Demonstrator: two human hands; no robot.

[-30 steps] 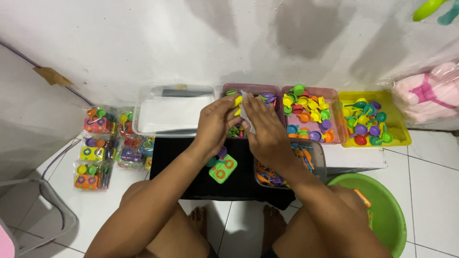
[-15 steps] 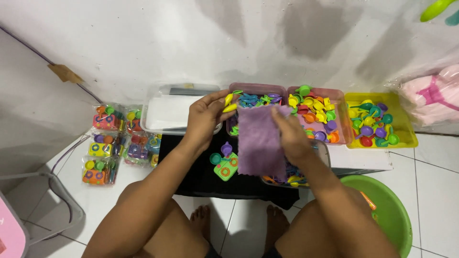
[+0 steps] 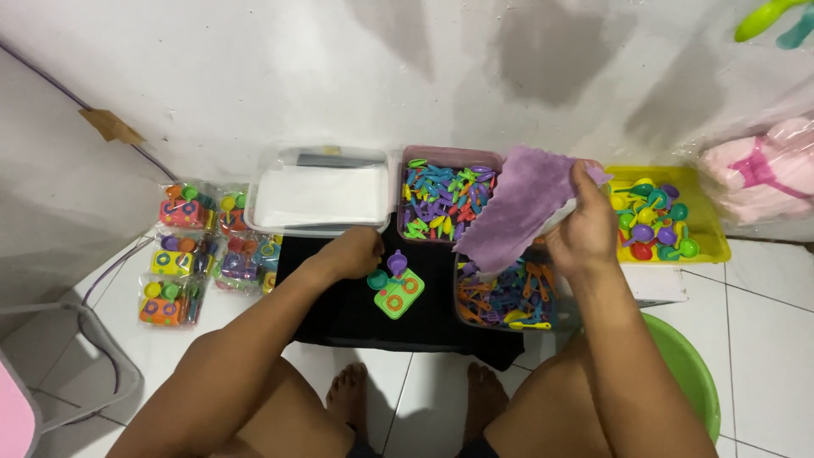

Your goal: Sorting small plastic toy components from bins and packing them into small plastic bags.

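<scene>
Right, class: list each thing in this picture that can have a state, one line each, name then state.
Purple fabric cloth: lifted, hanging from the right hand.
Left hand: resting on the black mat, holding nothing visible.
Green square toy stove: flat on the mat, small pots beside it.
Clear lidded plastic box: closed.
Yellow tray: open, filled with toy pieces.

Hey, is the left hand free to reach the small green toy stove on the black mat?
Probably yes. The left hand rests on the black mat right beside the small green toy stove, nothing lies between them, and its grip looks empty. The right hand holds the purple cloth off to the side.
</scene>
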